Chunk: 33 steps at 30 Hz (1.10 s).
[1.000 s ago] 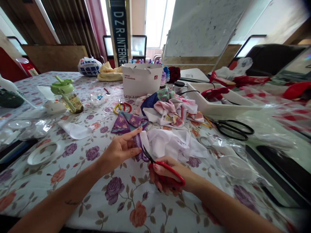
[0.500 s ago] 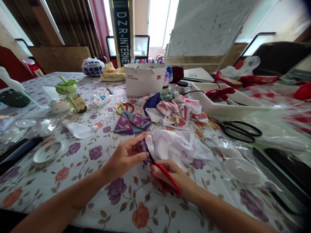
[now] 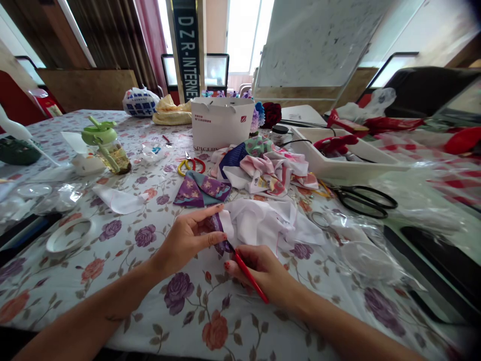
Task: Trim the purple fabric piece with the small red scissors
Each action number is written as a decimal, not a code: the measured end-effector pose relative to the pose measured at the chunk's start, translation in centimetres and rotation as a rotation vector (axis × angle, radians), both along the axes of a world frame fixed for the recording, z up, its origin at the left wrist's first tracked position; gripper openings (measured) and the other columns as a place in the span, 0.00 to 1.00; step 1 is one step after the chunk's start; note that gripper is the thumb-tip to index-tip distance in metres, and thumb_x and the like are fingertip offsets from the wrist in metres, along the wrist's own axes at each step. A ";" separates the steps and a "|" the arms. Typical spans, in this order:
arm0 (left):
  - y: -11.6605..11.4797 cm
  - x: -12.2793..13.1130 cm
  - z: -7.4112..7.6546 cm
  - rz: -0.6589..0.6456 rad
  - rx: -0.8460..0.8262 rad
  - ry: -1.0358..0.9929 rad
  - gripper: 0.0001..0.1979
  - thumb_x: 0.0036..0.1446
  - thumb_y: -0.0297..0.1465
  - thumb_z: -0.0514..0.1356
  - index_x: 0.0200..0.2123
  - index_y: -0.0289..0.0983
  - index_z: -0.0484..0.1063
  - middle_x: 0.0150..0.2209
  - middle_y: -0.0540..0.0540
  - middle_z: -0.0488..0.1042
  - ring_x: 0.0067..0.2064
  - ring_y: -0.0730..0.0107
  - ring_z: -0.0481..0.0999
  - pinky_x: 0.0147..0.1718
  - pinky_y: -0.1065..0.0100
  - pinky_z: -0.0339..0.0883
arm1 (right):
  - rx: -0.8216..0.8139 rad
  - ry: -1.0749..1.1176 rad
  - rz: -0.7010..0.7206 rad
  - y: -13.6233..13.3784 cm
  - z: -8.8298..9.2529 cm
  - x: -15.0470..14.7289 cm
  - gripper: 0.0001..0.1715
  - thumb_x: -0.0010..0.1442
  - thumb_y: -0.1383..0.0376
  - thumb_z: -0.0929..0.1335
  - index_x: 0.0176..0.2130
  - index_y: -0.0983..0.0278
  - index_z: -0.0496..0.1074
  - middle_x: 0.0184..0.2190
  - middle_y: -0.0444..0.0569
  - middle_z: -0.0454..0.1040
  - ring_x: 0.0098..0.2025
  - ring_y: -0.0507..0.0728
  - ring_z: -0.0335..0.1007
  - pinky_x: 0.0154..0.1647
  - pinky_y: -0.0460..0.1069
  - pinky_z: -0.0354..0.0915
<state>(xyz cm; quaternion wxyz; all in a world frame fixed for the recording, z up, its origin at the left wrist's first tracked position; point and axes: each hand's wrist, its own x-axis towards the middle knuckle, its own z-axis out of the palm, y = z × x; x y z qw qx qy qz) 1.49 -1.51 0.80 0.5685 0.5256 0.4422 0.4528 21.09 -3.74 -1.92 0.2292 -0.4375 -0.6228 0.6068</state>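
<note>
The left hand [image 3: 186,235] is pinching the purple cloth [image 3: 217,223] between thumb and fingers, near the middle of the table, left of the white cloth [image 3: 259,220]. The right hand [image 3: 268,265] is curling closely around the red scissors [image 3: 251,277]. Since one second ago, the scissors are turning edge-on and their tip is meeting the purple cloth, so the blades seem to be working there; how open they are, I am not able to tell.
</note>
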 end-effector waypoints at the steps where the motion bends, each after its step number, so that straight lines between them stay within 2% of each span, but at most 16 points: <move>1: 0.0 0.0 0.1 -0.006 -0.007 -0.014 0.31 0.41 0.31 0.73 0.52 0.38 0.74 0.54 0.43 0.75 0.55 0.52 0.73 0.50 0.60 0.72 | 0.031 -0.012 -0.001 0.1 0.0 0.1 0.27 0.53 0.49 0.72 0.22 0.64 0.60 0.17 0.37 0.53 0.20 0.46 0.47 0.18 0.44 0.44; 3: -0.1 0.1 0.1 -0.022 -0.025 -0.054 0.30 0.40 0.29 0.73 0.50 0.39 0.75 0.53 0.44 0.76 0.54 0.54 0.74 0.48 0.63 0.74 | 0.027 -0.009 0.017 0.2 0.1 0.2 0.26 0.52 0.49 0.72 0.23 0.64 0.61 0.17 0.37 0.53 0.20 0.47 0.47 0.18 0.44 0.44; 9: -0.2 0.3 0.0 -0.062 -0.087 -0.188 0.32 0.39 0.24 0.73 0.51 0.39 0.75 0.48 0.45 0.79 0.46 0.61 0.79 0.42 0.68 0.75 | -0.116 0.093 0.073 0.1 0.9 0.2 0.26 0.52 0.46 0.71 0.25 0.65 0.65 0.17 0.39 0.60 0.19 0.48 0.56 0.18 0.43 0.51; 15: -0.2 0.3 -0.1 -0.071 -0.084 -0.217 0.32 0.41 0.23 0.72 0.53 0.39 0.74 0.51 0.44 0.78 0.49 0.60 0.78 0.43 0.68 0.73 | -0.091 0.128 0.068 0.0 0.9 0.2 0.30 0.54 0.41 0.67 0.26 0.66 0.65 0.19 0.42 0.65 0.19 0.48 0.61 0.18 0.43 0.53; 18: -0.2 0.3 -0.2 -0.067 -0.067 -0.205 0.32 0.43 0.24 0.71 0.54 0.39 0.73 0.51 0.44 0.78 0.49 0.62 0.77 0.43 0.70 0.72 | -0.081 0.138 0.067 0.0 0.6 0.2 0.31 0.55 0.41 0.67 0.26 0.66 0.65 0.18 0.42 0.65 0.18 0.47 0.60 0.16 0.42 0.51; 25: -0.5 0.7 0.3 -0.045 0.018 -0.083 0.34 0.45 0.24 0.69 0.57 0.34 0.68 0.46 0.44 0.80 0.45 0.62 0.78 0.39 0.70 0.74 | -0.076 0.153 0.020 -0.2 0.5 -0.2 0.32 0.52 0.39 0.68 0.24 0.65 0.63 0.17 0.40 0.62 0.18 0.48 0.60 0.17 0.43 0.54; 29: -0.7 0.8 0.1 -0.008 0.023 -0.075 0.35 0.44 0.26 0.70 0.58 0.32 0.67 0.44 0.43 0.81 0.42 0.65 0.78 0.37 0.71 0.74 | -0.061 0.165 0.006 -0.2 0.6 -0.4 0.33 0.52 0.38 0.67 0.23 0.65 0.61 0.16 0.40 0.61 0.18 0.47 0.57 0.18 0.44 0.53; 33: -0.8 0.9 -0.2 -0.001 0.033 -0.086 0.35 0.44 0.27 0.70 0.57 0.33 0.68 0.46 0.43 0.80 0.43 0.64 0.78 0.37 0.72 0.74 | -0.062 0.174 0.005 -0.3 0.7 -0.5 0.33 0.52 0.38 0.67 0.23 0.64 0.61 0.16 0.40 0.59 0.17 0.47 0.55 0.18 0.44 0.51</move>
